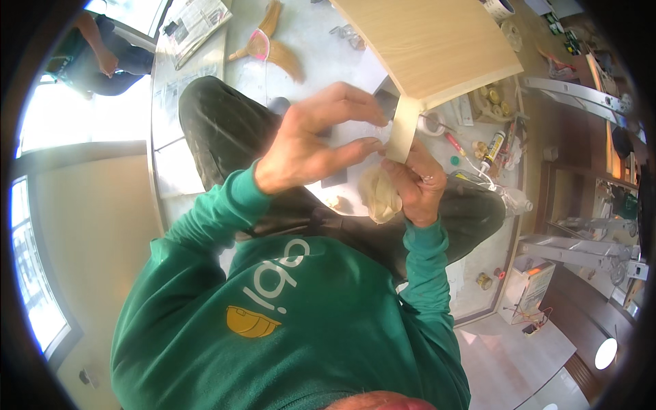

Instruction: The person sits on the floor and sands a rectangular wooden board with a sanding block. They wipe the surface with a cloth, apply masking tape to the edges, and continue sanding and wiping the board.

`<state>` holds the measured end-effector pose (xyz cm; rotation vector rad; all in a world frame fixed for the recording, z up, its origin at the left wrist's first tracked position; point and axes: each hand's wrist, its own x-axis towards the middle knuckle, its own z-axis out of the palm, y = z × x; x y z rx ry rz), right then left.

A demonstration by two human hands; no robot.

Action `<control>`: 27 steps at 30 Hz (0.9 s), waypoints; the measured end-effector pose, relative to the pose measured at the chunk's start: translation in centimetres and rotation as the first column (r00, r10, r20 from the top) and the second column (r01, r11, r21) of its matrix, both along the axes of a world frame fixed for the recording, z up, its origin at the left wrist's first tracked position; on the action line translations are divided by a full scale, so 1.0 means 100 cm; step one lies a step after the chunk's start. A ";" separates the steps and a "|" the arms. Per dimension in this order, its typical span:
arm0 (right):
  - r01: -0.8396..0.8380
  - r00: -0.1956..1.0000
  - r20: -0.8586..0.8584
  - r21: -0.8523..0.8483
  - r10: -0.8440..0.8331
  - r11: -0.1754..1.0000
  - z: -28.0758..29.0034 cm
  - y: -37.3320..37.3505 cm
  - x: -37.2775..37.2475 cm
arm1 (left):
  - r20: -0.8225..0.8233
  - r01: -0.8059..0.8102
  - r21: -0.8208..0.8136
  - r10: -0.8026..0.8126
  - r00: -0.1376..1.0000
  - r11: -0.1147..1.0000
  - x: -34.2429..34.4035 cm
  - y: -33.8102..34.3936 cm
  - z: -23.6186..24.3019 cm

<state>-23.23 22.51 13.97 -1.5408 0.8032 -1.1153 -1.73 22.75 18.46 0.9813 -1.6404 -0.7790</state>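
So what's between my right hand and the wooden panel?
In the head view, a pale strip spans from your right hand up to the wooden panel.

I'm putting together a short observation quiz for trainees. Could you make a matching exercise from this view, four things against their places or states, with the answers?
Column one
1. Left hand
2. Right hand
3. Pale strip
4. Newspaper

Column two
A. Lies toward the picture's upper left
B. Runs from the corner of the wooden board down to a hand
C. Has its thumb and fingers parted, beside the strip
D. Grips the strip's lower end

Right pairs: 1-C, 2-D, 3-B, 4-A
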 end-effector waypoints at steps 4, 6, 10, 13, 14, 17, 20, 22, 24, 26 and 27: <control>0.033 0.989 -0.139 -0.092 -0.045 0.995 0.000 0.000 0.001 | 0.033 0.010 -0.019 -0.009 0.999 1.000 -0.006 -0.006 0.002; 0.035 0.975 -0.208 -0.214 -0.080 0.976 -0.003 -0.001 0.002 | 0.054 0.036 0.011 -0.036 0.998 0.999 -0.010 -0.008 -0.003; 0.028 0.952 -0.287 -0.272 -0.108 0.962 -0.006 0.003 0.004 | -0.079 0.070 0.140 -0.059 0.995 0.988 -0.009 -0.006 -0.028; 0.005 0.931 -0.350 -0.281 -0.107 0.960 -0.011 0.008 0.002 | -0.064 0.035 0.148 -0.026 0.998 0.988 -0.011 0.001 -0.041; 0.001 0.920 -0.376 -0.273 -0.108 0.962 -0.016 0.010 0.001 | -0.064 0.028 0.148 -0.019 0.998 0.989 -0.012 0.003 -0.045; 0.021 0.917 -0.381 -0.253 -0.120 0.967 -0.022 0.018 0.002 | -0.085 -0.011 0.123 0.021 0.996 0.992 -0.015 0.011 -0.062; 0.006 0.912 -0.394 -0.258 -0.111 0.966 -0.028 0.023 0.004 | -0.129 -0.019 0.213 0.048 0.990 0.977 -0.016 0.017 -0.063; 0.002 0.910 -0.404 -0.230 -0.097 0.973 -0.029 0.024 0.004 | -0.103 0.011 0.225 0.013 0.995 0.974 -0.012 0.017 -0.064; 0.006 0.907 -0.407 -0.243 -0.108 0.970 -0.031 0.022 0.002 | -0.122 0.034 0.213 -0.008 0.992 0.977 -0.011 0.015 -0.065; 0.000 0.905 -0.414 -0.234 -0.100 0.972 -0.030 0.020 -0.001 | -0.228 0.028 0.393 0.068 0.971 0.919 -0.018 0.016 -0.059; 0.006 0.898 -0.425 -0.242 -0.112 0.970 -0.029 0.020 -0.003 | -0.198 0.026 0.386 0.055 0.979 0.922 -0.020 0.016 -0.059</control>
